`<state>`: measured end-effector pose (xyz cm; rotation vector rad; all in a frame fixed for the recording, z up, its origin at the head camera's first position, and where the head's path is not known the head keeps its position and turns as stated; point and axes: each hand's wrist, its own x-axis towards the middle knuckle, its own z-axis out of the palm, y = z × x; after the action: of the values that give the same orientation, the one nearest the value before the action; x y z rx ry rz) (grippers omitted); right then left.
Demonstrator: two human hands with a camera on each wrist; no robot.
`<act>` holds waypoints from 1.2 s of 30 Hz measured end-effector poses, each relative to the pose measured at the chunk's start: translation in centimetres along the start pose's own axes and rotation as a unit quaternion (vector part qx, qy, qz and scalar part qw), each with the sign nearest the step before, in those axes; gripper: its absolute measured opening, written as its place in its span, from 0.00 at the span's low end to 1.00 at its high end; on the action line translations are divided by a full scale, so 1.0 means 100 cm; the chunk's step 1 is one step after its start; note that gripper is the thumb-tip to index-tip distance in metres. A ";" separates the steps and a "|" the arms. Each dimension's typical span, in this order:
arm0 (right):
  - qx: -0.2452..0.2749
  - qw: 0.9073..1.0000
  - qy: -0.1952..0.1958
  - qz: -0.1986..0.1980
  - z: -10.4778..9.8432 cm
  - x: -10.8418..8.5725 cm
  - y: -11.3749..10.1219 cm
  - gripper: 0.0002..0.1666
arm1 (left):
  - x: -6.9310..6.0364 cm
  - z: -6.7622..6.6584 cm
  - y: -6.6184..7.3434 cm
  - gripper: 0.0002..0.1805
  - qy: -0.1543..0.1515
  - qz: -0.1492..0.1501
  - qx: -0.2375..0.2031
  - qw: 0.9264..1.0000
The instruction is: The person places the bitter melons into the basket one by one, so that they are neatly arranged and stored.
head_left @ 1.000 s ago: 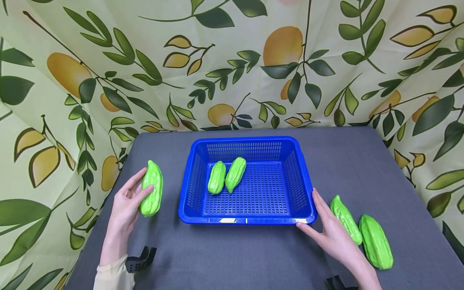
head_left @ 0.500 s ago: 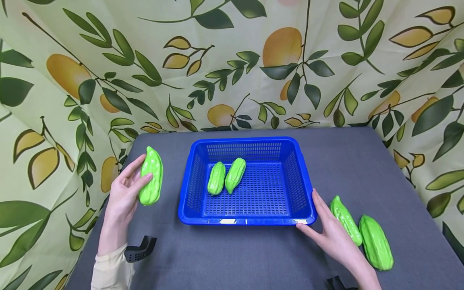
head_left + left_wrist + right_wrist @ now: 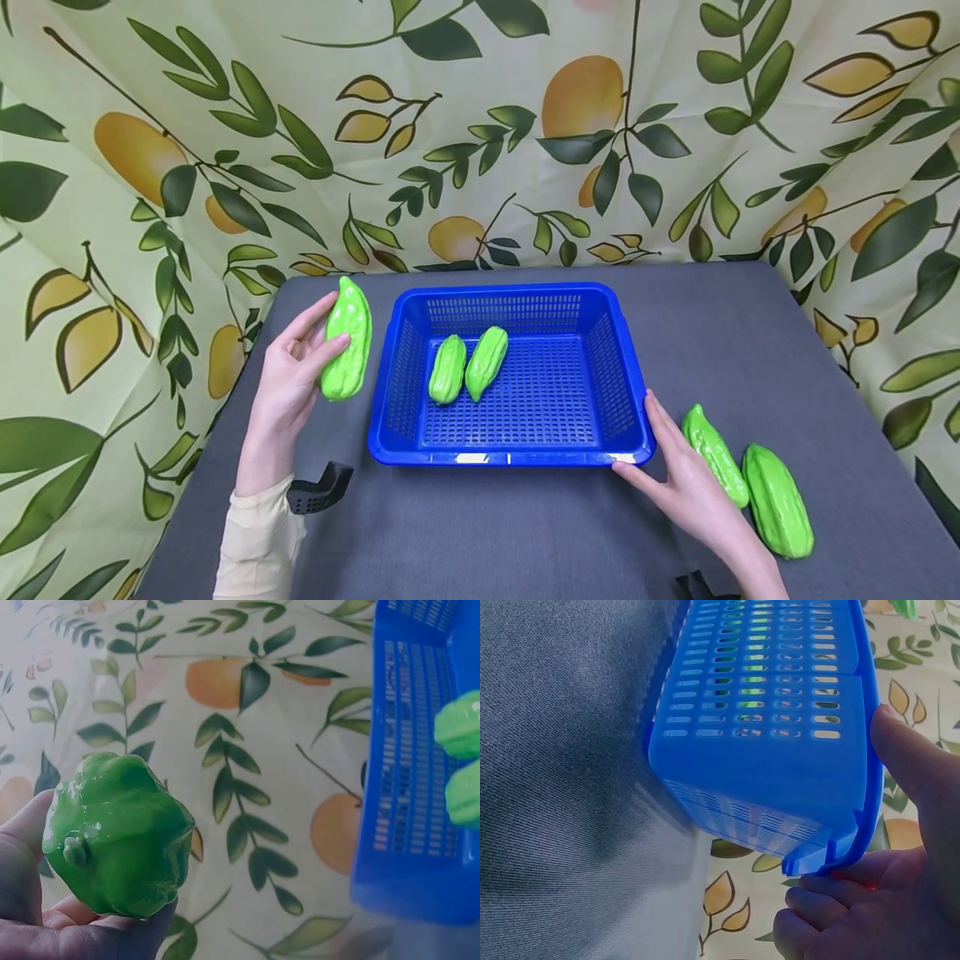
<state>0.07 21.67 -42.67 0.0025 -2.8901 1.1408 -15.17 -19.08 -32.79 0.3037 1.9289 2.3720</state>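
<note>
My left hand (image 3: 287, 382) grips a bright green bitter melon (image 3: 350, 346) between thumb and fingers, raised just left of the blue plastic basket (image 3: 442, 457). The left wrist view shows the stubby stem end of this bitter melon (image 3: 120, 832), well apart from the basket wall. Inside the basket, on its left half, lie a bitter melon (image 3: 447, 371) and a second bitter melon (image 3: 487, 362), side by side. With thumb and fingers my right hand (image 3: 693, 496) holds the near right corner of the basket; the right wrist view shows this hand (image 3: 855, 907) around the rim.
Right of the basket, a bitter melon (image 3: 716, 454) and a plumper bitter melon (image 3: 780, 500) lie on the grey tabletop (image 3: 480, 533), close by the right hand. A leaf-and-fruit patterned cloth (image 3: 480, 150) hangs behind and beside the table.
My left hand has lifted the bitter melon higher, then moved it right, closer to the basket. My right hand and the basket have stayed in place.
</note>
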 end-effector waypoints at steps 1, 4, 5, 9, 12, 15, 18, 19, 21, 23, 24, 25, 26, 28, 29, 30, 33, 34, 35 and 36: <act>-0.001 1.000 0.001 -0.001 0.000 0.000 0.000 0.58 | 0.002 0.002 0.000 0.34 -0.003 0.000 -0.001 1.000; -0.004 1.000 0.005 -0.005 0.001 -0.001 0.001 0.57 | 0.007 0.009 0.000 0.33 -0.014 -0.004 0.001 1.000; -0.005 1.000 0.005 -0.006 0.001 -0.001 0.001 0.57 | 0.009 0.011 0.000 0.34 -0.016 -0.005 0.003 1.000; -0.006 1.000 0.008 -0.009 0.002 -0.002 0.001 0.56 | 0.015 0.021 0.000 0.34 -0.022 -0.015 0.013 1.000; -0.006 1.000 0.009 -0.010 0.002 -0.002 0.001 0.56 | 0.019 0.030 0.000 0.33 -0.026 -0.024 0.016 0.999; -0.006 1.000 0.011 -0.011 0.002 -0.003 0.001 0.56 | 0.025 0.041 -0.001 0.34 -0.036 -0.031 0.009 0.999; -0.005 1.000 0.012 -0.012 0.002 -0.003 0.002 0.56 | 0.030 0.050 -0.001 0.34 -0.051 -0.035 -0.001 0.998; -0.005 1.000 0.012 -0.012 0.002 -0.003 0.001 0.56 | 0.031 0.053 -0.001 0.34 -0.056 -0.035 -0.003 0.998; -0.004 1.000 0.012 -0.012 0.002 -0.004 0.001 0.56 | 0.034 0.058 -0.002 0.34 -0.062 -0.036 -0.003 0.997; -0.004 1.000 0.012 -0.012 0.002 -0.004 0.001 0.56 | 0.035 0.062 -0.003 0.34 -0.066 -0.038 0.002 0.997; -0.004 1.000 0.012 -0.012 0.002 -0.004 0.001 0.56 | 0.036 0.064 -0.004 0.34 -0.068 -0.038 0.004 0.997; -0.004 1.000 0.011 -0.011 0.002 -0.004 0.001 0.56 | 0.037 0.066 -0.004 0.34 -0.069 -0.041 0.007 0.997; -0.003 1.000 0.011 -0.011 0.002 -0.004 0.001 0.56 | 0.037 0.067 -0.005 0.34 -0.070 -0.044 0.008 0.997; -0.003 1.000 0.009 -0.009 0.002 -0.003 0.001 0.57 | 0.039 0.071 -0.005 0.34 -0.073 -0.048 0.010 0.996; -0.002 1.000 0.008 -0.008 0.001 -0.003 0.001 0.57 | 0.039 0.073 -0.006 0.34 -0.073 -0.050 0.010 0.996; -0.002 1.000 0.006 -0.006 0.001 -0.003 0.000 0.57 | 0.040 0.075 -0.006 0.33 -0.075 -0.051 0.007 0.996; 0.000 1.000 0.002 -0.001 0.000 -0.002 -0.001 0.58 | 0.045 0.083 -0.007 0.33 -0.085 -0.051 0.000 0.995; 0.001 1.000 0.001 0.000 0.000 -0.001 -0.001 0.58 | 0.046 0.087 -0.008 0.33 -0.090 -0.050 -0.003 0.995; 0.000 1.000 0.000 0.000 0.000 -0.001 -0.001 0.58 | 0.048 0.090 -0.008 0.32 -0.095 -0.049 -0.006 0.994; 0.001 1.000 0.000 0.000 0.000 -0.001 -0.001 0.58 | 0.050 0.093 -0.008 0.32 -0.100 -0.048 -0.011 0.994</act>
<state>0.13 21.60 -42.54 0.0028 -2.8898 1.1428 -18.26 -9.09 -31.27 0.4190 1.7861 2.2069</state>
